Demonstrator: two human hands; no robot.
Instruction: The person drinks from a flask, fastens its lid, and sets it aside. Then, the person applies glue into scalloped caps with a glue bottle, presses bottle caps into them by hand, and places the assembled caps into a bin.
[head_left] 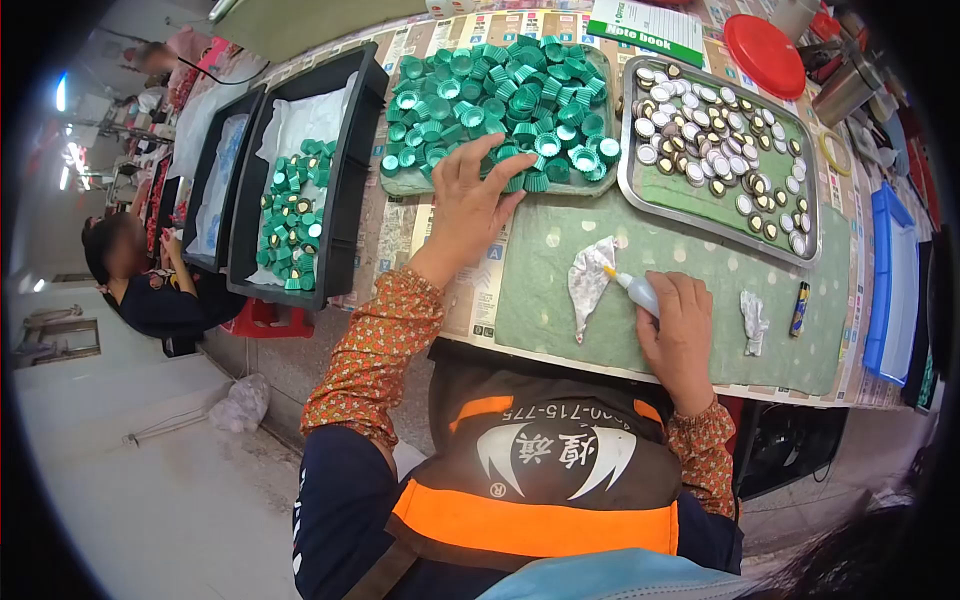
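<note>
My left hand (470,200) reaches over the near edge of a tray (400,185) heaped with green fluted cups (500,95). Its fingers are apart and the tips touch or hover just above the nearest cups; I cannot tell which. My right hand (680,325) is closed around a small translucent squeeze bottle (640,292) with a yellow-orange nozzle. The nozzle tip points left, over a crumpled white cloth or tissue (590,280) on the green dotted mat (530,300). Beyond my right hand is a metal tray (628,190) of small round white and dark discs (715,150).
Left of the cups, a black crate (335,230) holds more green pieces on white paper. A crumpled white piece (753,322) and a marker-like tube (800,308) lie at right. Farther out are a notebook (645,30), red lid (765,55) and blue bin (890,290). Another person sits at left.
</note>
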